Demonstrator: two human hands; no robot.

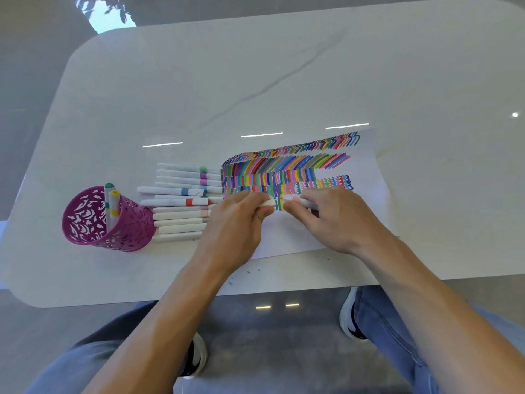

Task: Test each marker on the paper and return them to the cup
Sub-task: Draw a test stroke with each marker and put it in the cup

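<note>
Hands over paper: my left hand pinches cap, right hand pinches marker; pulling apart or recapping, I judge.

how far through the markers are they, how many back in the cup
Early by the cup count. Two markers stand in the purple cup. The left hand and right hand hold one marker between them over the paper, which already carries rows of coloured strokes. About a dozen markers lie on the table beside the cup.
</note>
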